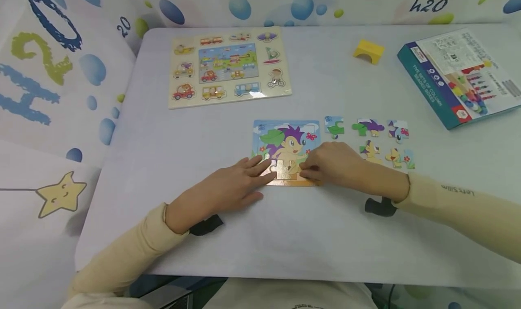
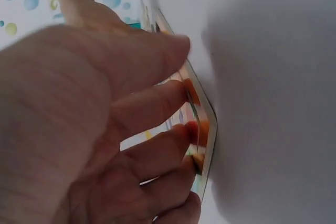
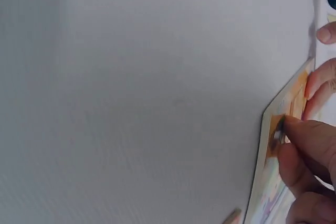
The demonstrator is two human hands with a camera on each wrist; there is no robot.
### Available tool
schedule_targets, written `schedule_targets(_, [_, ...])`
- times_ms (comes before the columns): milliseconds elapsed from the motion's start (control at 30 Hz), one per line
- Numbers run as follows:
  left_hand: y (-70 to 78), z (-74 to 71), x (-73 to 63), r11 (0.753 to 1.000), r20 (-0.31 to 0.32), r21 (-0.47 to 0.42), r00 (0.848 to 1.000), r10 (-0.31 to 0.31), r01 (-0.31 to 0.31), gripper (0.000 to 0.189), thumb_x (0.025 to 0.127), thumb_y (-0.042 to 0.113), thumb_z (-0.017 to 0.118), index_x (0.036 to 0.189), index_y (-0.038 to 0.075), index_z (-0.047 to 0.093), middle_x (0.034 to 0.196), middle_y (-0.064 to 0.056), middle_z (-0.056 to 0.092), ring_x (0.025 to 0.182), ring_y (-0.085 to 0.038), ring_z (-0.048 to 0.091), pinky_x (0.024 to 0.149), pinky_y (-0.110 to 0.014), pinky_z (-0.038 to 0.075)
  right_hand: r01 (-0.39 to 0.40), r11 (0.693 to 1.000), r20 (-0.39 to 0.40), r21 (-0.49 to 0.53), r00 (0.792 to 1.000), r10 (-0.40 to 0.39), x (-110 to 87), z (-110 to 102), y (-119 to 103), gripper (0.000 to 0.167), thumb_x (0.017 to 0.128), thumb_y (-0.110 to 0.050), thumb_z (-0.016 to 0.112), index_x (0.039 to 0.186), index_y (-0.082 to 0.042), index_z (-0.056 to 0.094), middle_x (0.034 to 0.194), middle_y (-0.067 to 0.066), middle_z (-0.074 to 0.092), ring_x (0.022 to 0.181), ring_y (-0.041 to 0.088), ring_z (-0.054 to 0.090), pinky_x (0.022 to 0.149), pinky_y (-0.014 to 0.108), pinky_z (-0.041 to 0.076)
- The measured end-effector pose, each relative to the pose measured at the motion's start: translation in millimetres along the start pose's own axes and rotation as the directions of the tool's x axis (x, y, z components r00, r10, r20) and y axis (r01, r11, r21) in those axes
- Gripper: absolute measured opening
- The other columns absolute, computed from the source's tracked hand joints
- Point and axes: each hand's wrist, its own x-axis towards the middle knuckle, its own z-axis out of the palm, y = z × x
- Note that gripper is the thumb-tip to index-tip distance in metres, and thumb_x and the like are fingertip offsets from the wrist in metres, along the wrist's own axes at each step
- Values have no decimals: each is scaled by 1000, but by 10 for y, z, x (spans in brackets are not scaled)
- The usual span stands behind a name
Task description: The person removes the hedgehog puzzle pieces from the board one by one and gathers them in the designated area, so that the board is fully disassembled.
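Observation:
A jigsaw puzzle board (image 1: 286, 128) with a purple-haired cartoon figure lies on the white table. My left hand (image 1: 232, 187) rests its spread, nearly straight fingers on the board's lower left; the left wrist view shows the fingertips (image 2: 193, 129) at its orange border. At the lower right corner, my right hand (image 1: 335, 164) pinches a puzzle piece (image 3: 278, 136) between thumb and finger, low over the board. The fingers hide most of that piece. Between the hands, the lower part of the picture shows a bare tan recess (image 1: 285, 169).
Several loose puzzle pieces (image 1: 398, 130) lie right of the board, some partly behind my right arm. A vehicle peg puzzle (image 1: 228, 64) lies at the back left. A yellow arch block (image 1: 368, 51) and a boxed toy set (image 1: 464, 78) are at the back right.

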Motion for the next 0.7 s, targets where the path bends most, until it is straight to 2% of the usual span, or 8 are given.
schedule_targets(100, [3, 1, -12, 1000, -1, -8, 1000, -7, 7, 52, 99, 30, 57, 146, 10, 47, 155, -15, 35, 145, -36, 30, 115, -46, 29, 4, 1000, -10, 10, 1000, -4, 21, 10, -18, 12, 84, -21, 77, 89, -10, 80, 71, -2, 71, 59, 7, 60, 56, 24, 51])
schedule_targets(300, [14, 0, 4, 999, 25, -24, 999, -42, 43, 54, 98, 33, 58, 147, 13, 45, 157, -12, 33, 146, -34, 28, 111, -46, 37, -16, 999, -8, 52, 1000, 17, 40, 37, -35, 10, 84, -17, 77, 87, -8, 79, 64, -3, 67, 55, 5, 51, 53, 21, 46])
schedule_targets(500, [7, 6, 17, 996, 31, -67, 998, -51, 53, 55, 97, 33, 58, 147, 13, 45, 157, -11, 32, 147, -34, 25, 106, -47, 43, -31, 997, -3, 77, 1000, 31, 57, 42, -26, 10, 83, -16, 74, 89, -9, 78, 63, -7, 63, 56, 6, 49, 54, 22, 44])
schedule_targets(700, [-18, 22, 31, 994, 30, -103, 999, -44, 47, 56, 97, 33, 58, 148, 13, 44, 158, -9, 30, 147, -35, 22, 104, -48, 44, -70, 997, 18, 6, 997, 70, 47, 29, -57, 18, 85, -21, 74, 95, -7, 78, 70, -2, 69, 58, 8, 55, 54, 23, 47])
